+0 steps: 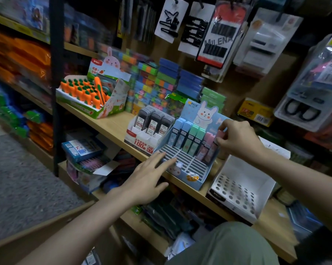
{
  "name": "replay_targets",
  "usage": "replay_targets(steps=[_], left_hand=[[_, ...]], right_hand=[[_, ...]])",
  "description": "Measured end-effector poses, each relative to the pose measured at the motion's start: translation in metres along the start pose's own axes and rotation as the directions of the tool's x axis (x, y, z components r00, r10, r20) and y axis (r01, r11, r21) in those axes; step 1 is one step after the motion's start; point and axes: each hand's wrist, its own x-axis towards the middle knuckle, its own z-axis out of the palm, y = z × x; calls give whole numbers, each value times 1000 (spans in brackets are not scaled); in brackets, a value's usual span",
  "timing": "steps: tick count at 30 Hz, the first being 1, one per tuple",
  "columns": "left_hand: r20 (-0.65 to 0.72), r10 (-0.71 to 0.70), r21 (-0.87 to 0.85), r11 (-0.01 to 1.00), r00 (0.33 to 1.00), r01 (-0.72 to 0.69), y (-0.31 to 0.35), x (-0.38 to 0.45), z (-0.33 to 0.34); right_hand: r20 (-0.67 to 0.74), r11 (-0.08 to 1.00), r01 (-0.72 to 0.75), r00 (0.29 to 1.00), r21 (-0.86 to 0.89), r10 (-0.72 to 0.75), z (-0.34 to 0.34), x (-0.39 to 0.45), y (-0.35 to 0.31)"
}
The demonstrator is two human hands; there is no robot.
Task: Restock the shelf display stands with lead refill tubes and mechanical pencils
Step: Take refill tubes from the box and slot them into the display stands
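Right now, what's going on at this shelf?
A person is restocking a blue bunny display stand on a wooden shelf. The right hand pinches a pink lead refill tube at the right end of the back row, beside green and blue tubes. The left hand lies flat, fingers straight, against the stand's front left edge. The front slots are empty. A white stand with round holes sits empty to the right.

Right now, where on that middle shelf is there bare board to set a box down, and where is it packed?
Bare wooden shelf shows between the carrot display box and the dark lead refill stand. Another bare strip lies right of the white holed stand, near the shelf's front edge. It is crowded around the blue bunny stand, where the left hand and right hand work.
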Motion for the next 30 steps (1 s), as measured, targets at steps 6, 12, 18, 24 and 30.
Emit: replay_targets(steps=[6,12,18,24,30], left_hand=[[-18,5,14,1000,1000,-4,-2,-1,3],[-42,-13,14,1000,999,14,-1,-1,5],[-53,-34,-11,999,998,34,-2,-4,6],[-88,-38,-20,999,995,36,-3,-7,12],[-53,-41,-29,999,998,40,0,-9,6]], right_hand=[[44,998,-20,999,56,18,5,1,7],[55,1000,13,998,15,-14,6,3,14],[-23,997,53,998,54,-52,16,-1,17],[-48,997,76,996,2,-76,23,-3,12],[-30,999,39,999,36,-38,21,-16,5]])
